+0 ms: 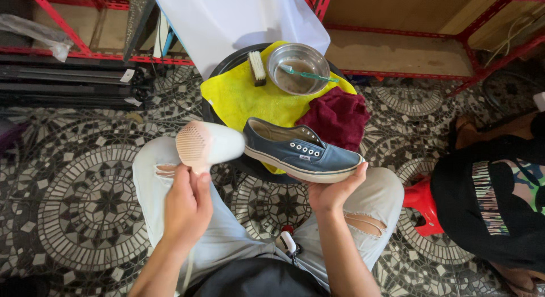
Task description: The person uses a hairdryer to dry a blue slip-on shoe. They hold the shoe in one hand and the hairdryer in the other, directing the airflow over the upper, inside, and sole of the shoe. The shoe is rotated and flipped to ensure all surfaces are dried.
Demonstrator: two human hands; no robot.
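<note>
Nearest us, our left hand (187,206) is wrapped around the handle of a pale pink hair dryer (207,145), whose nozzle meets the heel of the blue sneaker (301,152). We judge this the drying step; the next move calls for sweeping air along the shoe. Our right hand (332,192) cups the sole, holding the sneaker level above our knees, before the yellow cloth (244,98), maroon rag (338,116), and metal bowl (298,68).

A small red-and-white label (305,157) on the side of the blue shoe (301,152); a small white tag (127,75) on the dark bars at left. A white printed patch (489,197) on a black shirt at right.
</note>
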